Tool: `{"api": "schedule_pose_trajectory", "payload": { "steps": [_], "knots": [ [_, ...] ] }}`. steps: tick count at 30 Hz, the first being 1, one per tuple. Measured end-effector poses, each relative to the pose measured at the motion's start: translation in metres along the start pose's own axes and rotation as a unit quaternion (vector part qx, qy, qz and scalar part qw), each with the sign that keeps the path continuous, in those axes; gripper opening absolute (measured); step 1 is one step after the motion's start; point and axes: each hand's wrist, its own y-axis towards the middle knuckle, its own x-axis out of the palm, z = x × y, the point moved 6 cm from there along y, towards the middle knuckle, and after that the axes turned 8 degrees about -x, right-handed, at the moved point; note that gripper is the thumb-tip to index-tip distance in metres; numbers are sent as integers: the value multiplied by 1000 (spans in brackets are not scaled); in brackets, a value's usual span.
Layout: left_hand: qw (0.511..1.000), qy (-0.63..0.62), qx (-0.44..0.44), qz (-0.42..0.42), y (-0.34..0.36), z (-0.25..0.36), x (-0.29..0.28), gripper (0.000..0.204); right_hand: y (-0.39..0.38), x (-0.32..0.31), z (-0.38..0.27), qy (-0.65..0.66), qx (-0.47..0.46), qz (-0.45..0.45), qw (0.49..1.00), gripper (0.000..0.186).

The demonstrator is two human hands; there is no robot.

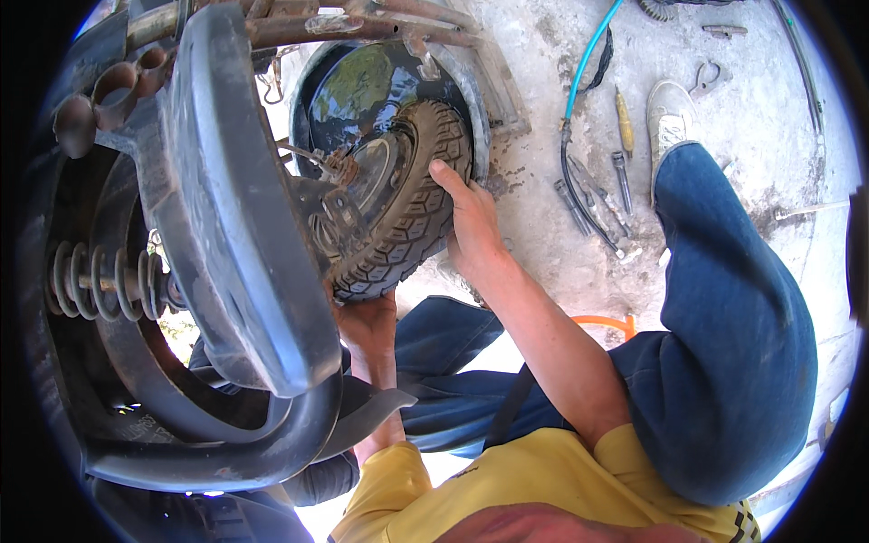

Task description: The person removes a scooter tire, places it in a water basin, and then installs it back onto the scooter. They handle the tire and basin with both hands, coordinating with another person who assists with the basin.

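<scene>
A knobbly black tyre on a wheel stands tilted beside a vehicle frame, its far end reaching over a tub of dark water. My right hand grips the tyre's right side, thumb laid on the tread and fingers partly hidden behind it. At the tyre's near end, my left hand holds it from below; its fingers are mostly hidden by the tyre. The wheel's hub and rusty fittings show on the left side of the tyre.
A long dark seat-like part, a coil spring and a curved black tube crowd the left. A blue hose, a yellow-handled tool and several metal tools lie on the concrete near my shoe.
</scene>
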Motion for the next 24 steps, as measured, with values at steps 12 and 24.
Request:
{"api": "schedule_pose_trajectory", "payload": {
  "steps": [12,24],
  "knots": [
    [1000,6,9,-3,9,13,-10,52,18,2,-22,4,93,17,996,76],
    [1000,-23,-4,0,10,9,-5,53,-5,20,-9,-12,-53,-6,999,52]
  ]
}}
